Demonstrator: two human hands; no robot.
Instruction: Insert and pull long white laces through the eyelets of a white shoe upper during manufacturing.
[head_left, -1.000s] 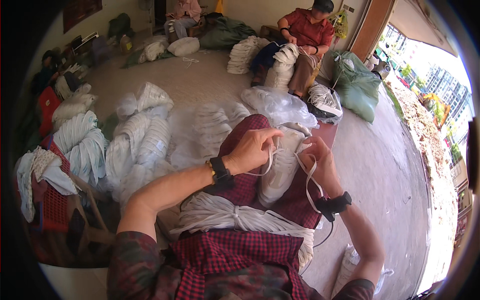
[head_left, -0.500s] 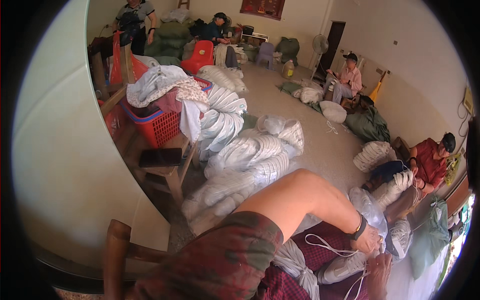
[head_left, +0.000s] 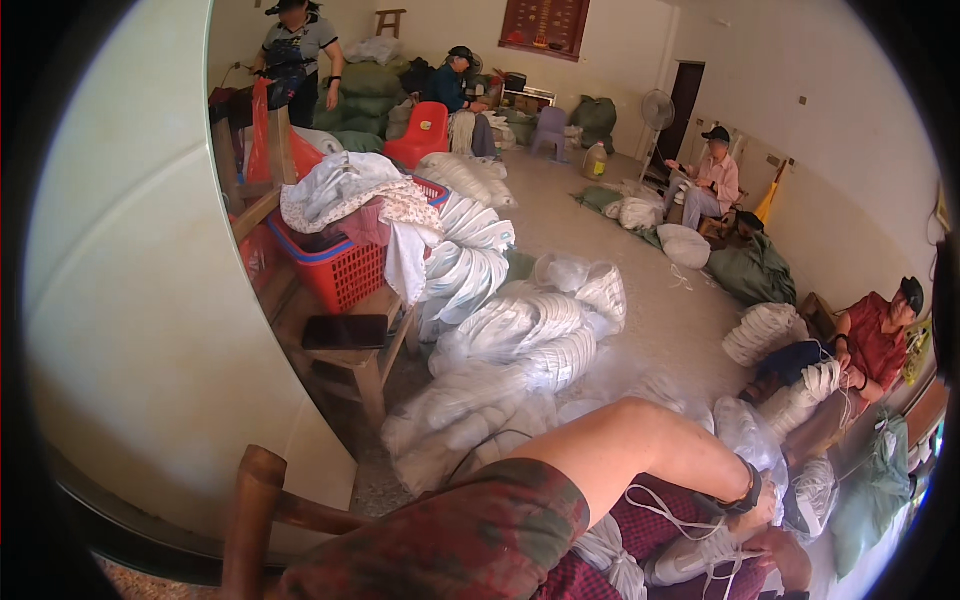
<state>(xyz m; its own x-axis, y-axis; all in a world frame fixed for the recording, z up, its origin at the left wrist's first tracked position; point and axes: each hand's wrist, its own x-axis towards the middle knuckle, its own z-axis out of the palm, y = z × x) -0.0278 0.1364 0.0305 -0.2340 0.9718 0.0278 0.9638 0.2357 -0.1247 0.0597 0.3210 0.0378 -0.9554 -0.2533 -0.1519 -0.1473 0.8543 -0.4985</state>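
A white shoe (head_left: 690, 560) lies across my lap, which is covered in dark red checked cloth (head_left: 655, 508). My left hand (head_left: 757, 505), with a dark band at its wrist, bends down over the shoe's far end. Its fingers are closed at a white shoelace (head_left: 662, 503), which loops out to the left. From the right, my right hand (head_left: 782, 555) meets it at the shoe, fingers pinched on a lace near the opening. The fingertips of both hands are partly hidden. Beside the shoe rests a tied bundle of white laces (head_left: 607, 552).
Clear bags of nested white shoe parts (head_left: 520, 340) cover the floor ahead. A red basket (head_left: 345, 275) heaped with cloths and a dark phone (head_left: 345, 332) sit on a wooden chair at left. A co-worker in red (head_left: 870, 340) handles white pieces at right; other people work farther back.
The whole view has shifted, so the room sits farther right and lower. My hands stay together at the shoe; the right hand has turned slightly, and more of its wrist shows.
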